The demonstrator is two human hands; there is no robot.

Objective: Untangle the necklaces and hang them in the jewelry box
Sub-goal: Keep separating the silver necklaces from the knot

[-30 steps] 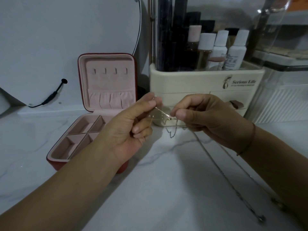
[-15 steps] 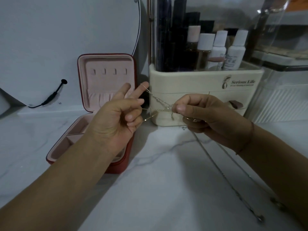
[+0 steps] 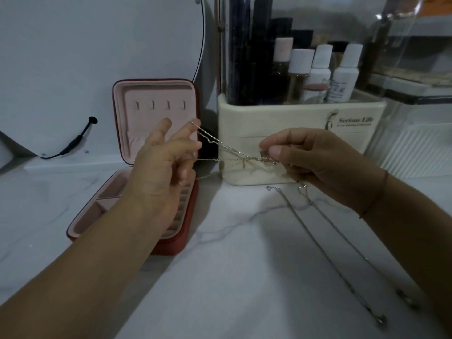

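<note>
Two hands hold the tangled necklaces [image 3: 230, 150] in the air above a white marble counter [image 3: 220, 277], with the fine chains pulled taut between them. The left hand [image 3: 159, 172] is raised in front of the jewelry box [image 3: 159, 94]. Its two upper fingers are stretched out, and a silver strand loops over one fingertip. Its lower fingers curl in, and two gold strands run to them. The right hand [image 3: 320, 162] is a little to the right at about the same height. It pinches the bundle tightly between thumb and forefinger just beside the knot [image 3: 247, 160], where gold and silver strands cross. A thin bracelet [image 3: 376, 199] circles that wrist.

From under the right hand, two long silver chains [image 3: 314, 241] trail down onto the counter and run side by side toward the near right corner.

The jewelry box is red outside and pink inside, and sits open at the far left of the counter. Its lid stands upright, showing a row of four small hooks [image 3: 159, 105], and its divided tray lies partly hidden behind the left wrist. Just right of the box stands a cream cosmetic organizer [image 3: 281, 123] filled with bottles [image 3: 300, 69] and dark tubes. Behind the box leans a round pale disc [image 3: 85, 57] with a black cable [image 3: 73, 143] plugged into its edge.
</note>
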